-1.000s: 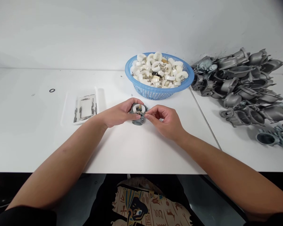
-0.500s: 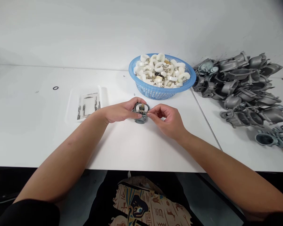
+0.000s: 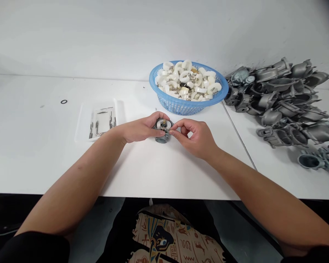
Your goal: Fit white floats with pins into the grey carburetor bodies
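A small grey metal carburetor body (image 3: 162,131) with a white float on top rests on the white table (image 3: 159,168). My left hand (image 3: 138,128) wraps around its left side and grips it. Thumb and forefinger of my right hand (image 3: 195,137) are pinched together at the part's right edge; what they hold is too small to make out.
A blue basket (image 3: 186,104) full of white horseshoe-shaped floats stands behind the hands. A heap of grey carburetor bodies (image 3: 282,102) lies at the right. A clear tray (image 3: 100,120) with several metal pins sits left, with a black O-ring (image 3: 63,101) further left.
Both hands and the grey part stay in the same place; the right hand's pinched fingers have shifted slightly against its right edge. The camera view moved a little.
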The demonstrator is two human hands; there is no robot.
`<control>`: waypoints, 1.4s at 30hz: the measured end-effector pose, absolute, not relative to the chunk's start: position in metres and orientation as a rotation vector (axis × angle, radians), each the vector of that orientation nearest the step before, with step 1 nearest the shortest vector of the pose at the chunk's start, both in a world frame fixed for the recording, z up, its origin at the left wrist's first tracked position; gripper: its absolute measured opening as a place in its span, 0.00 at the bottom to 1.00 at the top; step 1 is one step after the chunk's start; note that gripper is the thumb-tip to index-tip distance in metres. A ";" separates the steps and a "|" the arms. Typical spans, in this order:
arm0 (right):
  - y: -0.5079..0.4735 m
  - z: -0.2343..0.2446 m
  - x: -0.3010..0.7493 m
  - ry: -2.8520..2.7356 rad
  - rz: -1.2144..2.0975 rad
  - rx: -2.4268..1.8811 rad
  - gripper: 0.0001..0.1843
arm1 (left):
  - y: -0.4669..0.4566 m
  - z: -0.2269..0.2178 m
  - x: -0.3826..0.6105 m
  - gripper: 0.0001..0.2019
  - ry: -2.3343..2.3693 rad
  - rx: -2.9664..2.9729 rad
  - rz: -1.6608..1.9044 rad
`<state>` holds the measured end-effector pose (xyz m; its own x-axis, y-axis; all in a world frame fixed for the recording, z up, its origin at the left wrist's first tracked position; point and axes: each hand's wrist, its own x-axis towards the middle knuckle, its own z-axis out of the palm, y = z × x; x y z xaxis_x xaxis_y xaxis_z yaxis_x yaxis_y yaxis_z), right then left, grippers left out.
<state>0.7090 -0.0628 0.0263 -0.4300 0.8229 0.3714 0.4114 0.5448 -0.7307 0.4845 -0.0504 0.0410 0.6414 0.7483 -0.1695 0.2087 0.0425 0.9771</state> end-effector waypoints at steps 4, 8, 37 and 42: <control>-0.064 0.027 0.709 -2.053 0.774 -1.007 0.06 | -0.050 0.042 0.484 0.24 0.830 1.519 0.492; -0.064 0.024 0.710 -2.016 0.843 -1.034 0.07 | -0.052 0.044 0.483 0.25 0.816 1.546 0.492; -0.057 0.012 0.718 -1.907 1.155 -0.912 0.12 | -0.077 0.049 0.497 0.15 1.341 1.892 0.775; -0.058 0.011 0.718 -1.911 1.167 -0.917 0.12 | -0.076 0.050 0.489 0.25 1.338 1.897 0.694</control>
<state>0.7175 -0.0582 0.0105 -0.4993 0.8425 0.2019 0.2049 0.3413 -0.9173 0.4895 -0.0756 0.0500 0.3216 0.9464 0.0292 0.5696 -0.2180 0.7925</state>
